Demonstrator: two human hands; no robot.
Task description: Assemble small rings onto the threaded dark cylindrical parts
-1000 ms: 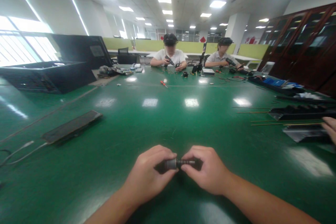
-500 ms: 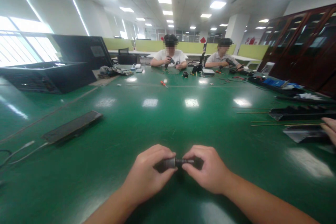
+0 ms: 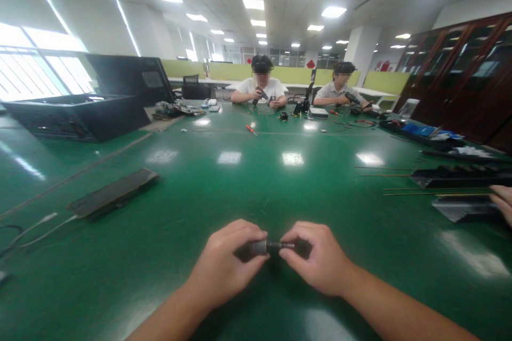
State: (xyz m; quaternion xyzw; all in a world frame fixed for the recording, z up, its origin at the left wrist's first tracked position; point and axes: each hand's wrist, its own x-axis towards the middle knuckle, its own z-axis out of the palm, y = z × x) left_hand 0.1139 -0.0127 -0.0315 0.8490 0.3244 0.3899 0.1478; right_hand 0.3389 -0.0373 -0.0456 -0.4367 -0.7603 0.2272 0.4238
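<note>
Low in the head view, my left hand (image 3: 230, 264) pinches the thick grey cylinder of a small shafted metal part (image 3: 261, 246) between thumb and fingers. Its narrow, stepped dark shaft points right. Around the thin end of that shaft, the thumb and forefinger of my right hand (image 3: 320, 258) are closed. The part lies level, just above the green tabletop (image 3: 256, 197). My left palm hides the cylinder's far left end, and fine detail on the part is blurred.
A flat dark bar (image 3: 114, 192) with a white cable lies at left, before a large black case (image 3: 76, 117). Orange screwdriver (image 3: 251, 129) ahead. At right are black trays (image 3: 460, 176), thin rods (image 3: 408, 192) and another person's hand (image 3: 502, 202). Two people sit across the table.
My right fingertips have shifted very slightly right along the shaft. The left hand keeps its hold in the same place. The background sits a little differently as the camera has moved slightly.
</note>
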